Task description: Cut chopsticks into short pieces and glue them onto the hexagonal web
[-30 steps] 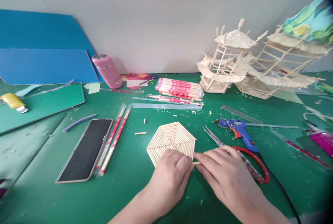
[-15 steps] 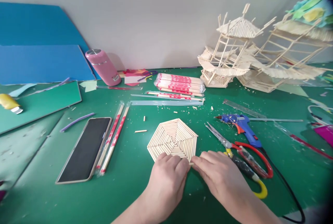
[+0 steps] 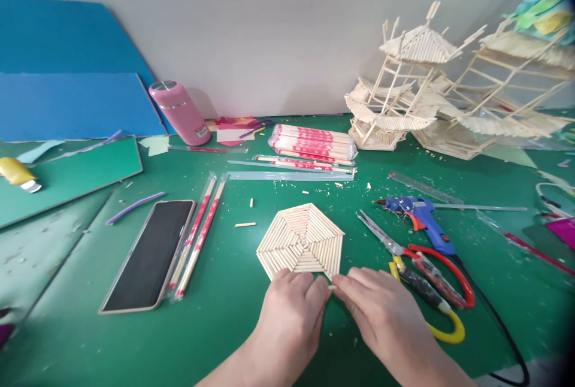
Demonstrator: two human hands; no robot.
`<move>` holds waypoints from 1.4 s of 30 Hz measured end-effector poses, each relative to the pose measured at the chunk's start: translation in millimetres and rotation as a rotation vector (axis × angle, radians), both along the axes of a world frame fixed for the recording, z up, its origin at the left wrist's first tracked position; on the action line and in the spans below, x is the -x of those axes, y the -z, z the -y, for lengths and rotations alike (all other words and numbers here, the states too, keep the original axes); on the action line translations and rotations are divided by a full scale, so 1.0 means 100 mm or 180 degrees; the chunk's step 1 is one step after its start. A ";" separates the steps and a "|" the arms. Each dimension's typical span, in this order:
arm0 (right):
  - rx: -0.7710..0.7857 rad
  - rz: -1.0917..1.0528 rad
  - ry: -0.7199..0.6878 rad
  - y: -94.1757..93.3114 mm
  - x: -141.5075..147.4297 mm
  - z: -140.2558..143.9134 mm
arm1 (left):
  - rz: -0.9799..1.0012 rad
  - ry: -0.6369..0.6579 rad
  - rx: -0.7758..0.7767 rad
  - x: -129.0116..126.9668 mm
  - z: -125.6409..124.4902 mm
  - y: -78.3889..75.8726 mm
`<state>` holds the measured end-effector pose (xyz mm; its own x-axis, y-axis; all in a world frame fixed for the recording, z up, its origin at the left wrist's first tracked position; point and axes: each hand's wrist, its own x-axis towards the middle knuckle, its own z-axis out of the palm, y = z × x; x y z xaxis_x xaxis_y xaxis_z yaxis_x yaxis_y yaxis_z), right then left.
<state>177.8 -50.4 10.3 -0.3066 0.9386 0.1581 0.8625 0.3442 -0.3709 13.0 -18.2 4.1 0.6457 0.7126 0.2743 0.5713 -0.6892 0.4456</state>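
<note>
Two hands, the left hand (image 3: 287, 315) and right hand (image 3: 381, 309), pinched one little stick (image 3: 332, 286) at the near edge of the stick hexagon (image 3: 302, 242) on the green table (image 3: 224, 327). It looked nearly full.

Table mat (image 3: 233, 327): dark green. Hexagon panel (image 3: 302, 242): pale wood sticks laid in concentric rows, six wedges. Glue gun (image 3: 420, 216): blue, orange trigger. Scissors (image 3: 422, 267): red handle. Pliers (image 3: 431, 309): yellow grips (one partly black). Phone (image 3: 150, 255): black screen, tan rim. Bottle (image 3: 178, 111): pink, silver cap. Chopstick pack (image 3: 312, 142): red-and-white wrappers. Boards (image 3: 67, 99): two blues. Models (image 3: 404, 93): pale wood.
</note>
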 end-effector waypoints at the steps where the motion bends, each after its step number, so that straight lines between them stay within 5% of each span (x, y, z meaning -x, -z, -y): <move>1: -0.0028 -0.0013 0.0005 0.00 0.00 0.00 | -0.0012 -0.0001 0.0011 0.00 0.00 0.00; 28: -0.0396 -0.0058 0.0157 0.00 0.11 -0.05 | 0.0150 -0.0106 -0.0091 0.01 -0.04 -0.02; 36: -0.0099 0.0148 -0.0395 -0.19 -0.05 -0.03 | 0.0189 0.0786 0.0744 0.11 -0.14 -0.14; 42: 0.0510 -0.0029 -0.0846 -0.52 -0.12 -0.04 | 0.0852 0.1481 0.2165 0.13 -0.18 -0.30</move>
<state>190.2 -46.0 62.8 -0.5438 0.8390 0.0183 0.7466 0.4937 -0.4460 -0.5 -0.3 34.5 0.8871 0.4564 0.0687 0.1144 -0.3618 0.9252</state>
